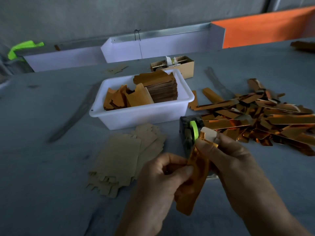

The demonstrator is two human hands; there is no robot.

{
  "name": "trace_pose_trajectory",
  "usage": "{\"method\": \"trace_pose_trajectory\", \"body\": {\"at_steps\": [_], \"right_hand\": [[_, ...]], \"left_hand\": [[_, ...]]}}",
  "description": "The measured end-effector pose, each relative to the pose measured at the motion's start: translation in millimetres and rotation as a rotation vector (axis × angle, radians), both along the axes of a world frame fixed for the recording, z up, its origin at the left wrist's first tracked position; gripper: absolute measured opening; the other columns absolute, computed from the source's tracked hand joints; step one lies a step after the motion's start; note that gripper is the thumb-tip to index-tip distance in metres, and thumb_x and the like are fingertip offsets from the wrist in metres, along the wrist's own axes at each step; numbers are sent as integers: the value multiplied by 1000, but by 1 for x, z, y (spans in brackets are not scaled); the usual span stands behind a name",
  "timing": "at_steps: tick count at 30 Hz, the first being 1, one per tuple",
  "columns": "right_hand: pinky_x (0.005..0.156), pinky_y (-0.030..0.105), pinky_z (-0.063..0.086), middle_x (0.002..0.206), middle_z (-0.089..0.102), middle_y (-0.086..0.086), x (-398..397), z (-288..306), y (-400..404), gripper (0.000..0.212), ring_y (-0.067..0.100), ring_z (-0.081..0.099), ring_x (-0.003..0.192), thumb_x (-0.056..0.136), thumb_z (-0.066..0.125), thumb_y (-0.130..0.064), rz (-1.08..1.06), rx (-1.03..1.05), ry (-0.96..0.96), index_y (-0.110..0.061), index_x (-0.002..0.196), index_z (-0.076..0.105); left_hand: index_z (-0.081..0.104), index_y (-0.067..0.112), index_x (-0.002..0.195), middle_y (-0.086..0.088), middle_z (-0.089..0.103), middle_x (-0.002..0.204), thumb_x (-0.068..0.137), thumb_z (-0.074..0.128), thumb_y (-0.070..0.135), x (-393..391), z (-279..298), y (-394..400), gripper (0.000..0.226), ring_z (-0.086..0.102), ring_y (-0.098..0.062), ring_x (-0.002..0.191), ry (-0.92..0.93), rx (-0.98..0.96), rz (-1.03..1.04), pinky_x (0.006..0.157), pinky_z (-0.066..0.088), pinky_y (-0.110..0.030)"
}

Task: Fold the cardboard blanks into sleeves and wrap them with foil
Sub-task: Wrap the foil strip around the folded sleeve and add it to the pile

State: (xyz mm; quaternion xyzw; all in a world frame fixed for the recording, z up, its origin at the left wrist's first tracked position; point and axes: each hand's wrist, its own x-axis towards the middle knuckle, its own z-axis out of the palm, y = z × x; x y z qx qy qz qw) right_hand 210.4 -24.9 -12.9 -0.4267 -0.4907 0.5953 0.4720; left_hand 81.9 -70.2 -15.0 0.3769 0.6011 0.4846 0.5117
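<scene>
both hands hold one foil-wrapped sleeve (196, 176) low in the frame, right of centre.

the sleeve is a long flat strip in shiny copper-orange foil, slanting from lower left to upper right, with a pale cardboard end (208, 134) bare at the top. the left hand (158, 186) pinches its left edge between thumb and curled fingers; the right hand (226, 160) grips the upper part, thumb pressed on the foil. just behind them stands a tape dispenser (190, 132) with a green roll. plain cardboard blanks (124, 157) lie fanned at lower centre-left, a white tub (141, 114) of foil pieces and stacked blanks sits mid-frame, and a pile of finished sleeves (265, 118) spreads to the right edge. the grey table (42, 167) runs back to white trays (153, 46) and an orange panel (272, 26) at upper right; bare tabletop lies at lower left.
</scene>
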Motion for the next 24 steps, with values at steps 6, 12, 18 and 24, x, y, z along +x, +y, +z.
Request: {"method": "trace_pose_trajectory", "body": {"at_steps": [6, 12, 18, 24], "right_hand": [[53, 21, 47, 60, 53, 3, 1, 3, 2, 21, 11, 54, 55, 66, 61, -38, -26, -32, -11, -17, 65, 63], [67, 37, 54, 76, 63, 16, 8, 3, 6, 44, 22, 66, 72, 71, 52, -47, -31, -31, -121, -7, 83, 64], [70, 45, 51, 71, 68, -6, 36, -3, 20, 13, 30, 62, 79, 84, 60, -19, -181, 53, -313, -26, 75, 67], [61, 25, 42, 76, 64, -7, 36, -21, 18, 10, 10, 59, 75, 83, 63, -27, -47, 15, -498, -30, 75, 66]], "left_hand": [[74, 24, 74, -2, 72, 71, 75, 73, 31, 1, -4, -2, 8, 70, -17, 68, 21, 25, -85, 65, 59, -33], [73, 19, 69, -4, 69, 63, 75, 71, 21, 8, -2, -1, 7, 62, -11, 55, -124, 27, 10, 52, 49, -20], [66, 12, 71, 3, 56, 49, 86, 65, 12, -3, -11, 2, 16, 48, -6, 41, -61, -18, 223, 40, 39, -17], [69, 11, 70, 2, 58, 49, 85, 66, 12, 4, -15, 4, 15, 46, -5, 39, -90, -71, 201, 38, 37, -15]]}}
